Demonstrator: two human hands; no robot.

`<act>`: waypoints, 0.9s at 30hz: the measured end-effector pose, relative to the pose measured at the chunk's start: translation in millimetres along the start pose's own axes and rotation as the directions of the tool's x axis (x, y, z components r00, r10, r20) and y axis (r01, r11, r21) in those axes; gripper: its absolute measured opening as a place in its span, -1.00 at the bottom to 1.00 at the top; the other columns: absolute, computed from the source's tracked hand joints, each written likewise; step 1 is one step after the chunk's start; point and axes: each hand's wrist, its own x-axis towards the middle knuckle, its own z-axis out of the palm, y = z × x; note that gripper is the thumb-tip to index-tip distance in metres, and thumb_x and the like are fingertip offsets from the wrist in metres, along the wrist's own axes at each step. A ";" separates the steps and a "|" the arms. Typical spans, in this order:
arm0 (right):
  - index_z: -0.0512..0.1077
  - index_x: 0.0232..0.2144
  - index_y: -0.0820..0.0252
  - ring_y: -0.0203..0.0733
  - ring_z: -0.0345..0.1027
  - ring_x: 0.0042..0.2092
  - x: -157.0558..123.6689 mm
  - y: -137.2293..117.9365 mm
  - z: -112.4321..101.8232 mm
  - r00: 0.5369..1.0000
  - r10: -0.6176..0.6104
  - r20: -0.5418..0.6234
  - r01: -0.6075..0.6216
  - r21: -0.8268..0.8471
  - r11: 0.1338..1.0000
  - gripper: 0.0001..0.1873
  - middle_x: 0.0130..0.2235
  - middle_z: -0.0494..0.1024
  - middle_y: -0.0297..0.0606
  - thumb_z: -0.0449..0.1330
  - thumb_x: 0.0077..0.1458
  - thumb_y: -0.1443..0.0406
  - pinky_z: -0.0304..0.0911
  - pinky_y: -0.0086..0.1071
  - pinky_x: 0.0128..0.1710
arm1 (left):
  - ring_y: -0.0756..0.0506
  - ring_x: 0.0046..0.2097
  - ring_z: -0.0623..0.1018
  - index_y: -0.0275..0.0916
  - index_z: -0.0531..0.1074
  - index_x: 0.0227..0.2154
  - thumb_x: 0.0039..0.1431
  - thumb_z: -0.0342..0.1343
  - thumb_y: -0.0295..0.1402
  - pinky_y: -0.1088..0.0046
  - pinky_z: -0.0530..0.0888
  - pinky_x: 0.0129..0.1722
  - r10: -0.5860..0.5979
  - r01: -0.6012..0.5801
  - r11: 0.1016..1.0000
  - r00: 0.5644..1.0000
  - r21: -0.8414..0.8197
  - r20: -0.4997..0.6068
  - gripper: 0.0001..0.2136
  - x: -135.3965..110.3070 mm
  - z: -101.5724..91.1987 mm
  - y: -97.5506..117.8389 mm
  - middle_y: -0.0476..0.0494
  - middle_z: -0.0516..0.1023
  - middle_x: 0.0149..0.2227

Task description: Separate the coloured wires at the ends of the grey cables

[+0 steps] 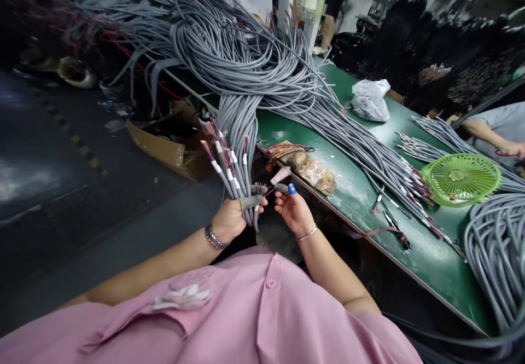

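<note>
My left hand (229,220) is wrapped round a bundle of grey cables (240,113) hanging over the table edge. White sleeves and stripped, coloured wire ends (219,144) fan out above that grip. Greyish covers sit on some of its fingers. Close on its right, my right hand (296,213) is closed in a pinch at the thin coloured wires (268,191) of one cable end. A blue cover is on one of its fingertips, a grey one on another. The exact contact between fingertips and wires is too small to see clearly.
A large heap of grey cables (241,52) covers the green table (344,150). On it lie a taped block (311,169), a plastic bag (371,100), a green fan (461,178) and a black tool (396,227). A cardboard box (172,145) stands left. Two co-workers sit across.
</note>
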 end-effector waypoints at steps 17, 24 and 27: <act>0.51 -0.24 0.20 -0.40 0.26 -0.47 -43.4 9.6 -21.5 0.997 -0.074 -0.006 0.073 -0.048 0.996 -0.74 -0.39 0.50 -0.35 0.32 -0.02 0.23 0.25 -0.51 -0.48 | -0.12 -0.42 0.61 -0.34 0.59 -0.34 -0.30 0.41 -0.48 0.51 0.45 -0.52 0.105 -0.104 0.981 0.994 0.163 0.001 -0.67 -16.1 12.1 -21.7 -0.24 0.64 -0.41; 0.52 -0.20 0.19 -0.40 0.26 -0.45 -52.8 3.5 -26.2 0.979 -0.195 -0.057 0.183 -0.170 0.968 -0.71 -0.35 0.48 -0.32 0.31 0.01 0.20 0.24 -0.50 -0.46 | -0.12 -0.31 0.61 -0.35 0.58 -0.20 -0.17 0.35 -0.47 0.57 0.35 -0.52 0.070 -0.101 0.985 0.976 0.142 0.209 -0.64 -13.6 -6.5 -20.3 -0.37 0.64 -0.22; 0.52 -0.19 0.19 -0.42 0.25 -0.46 -54.9 5.6 -20.7 0.972 -0.233 -0.039 0.208 -0.328 0.921 -0.70 -0.35 0.49 -0.31 0.31 0.01 0.19 0.22 -0.50 -0.44 | -0.14 -0.23 0.61 -0.32 0.57 -0.17 -0.13 0.33 -0.48 0.49 0.45 -0.33 0.058 -0.111 0.980 0.955 0.168 0.292 -0.64 -17.0 -18.9 -22.1 -0.31 0.64 -0.21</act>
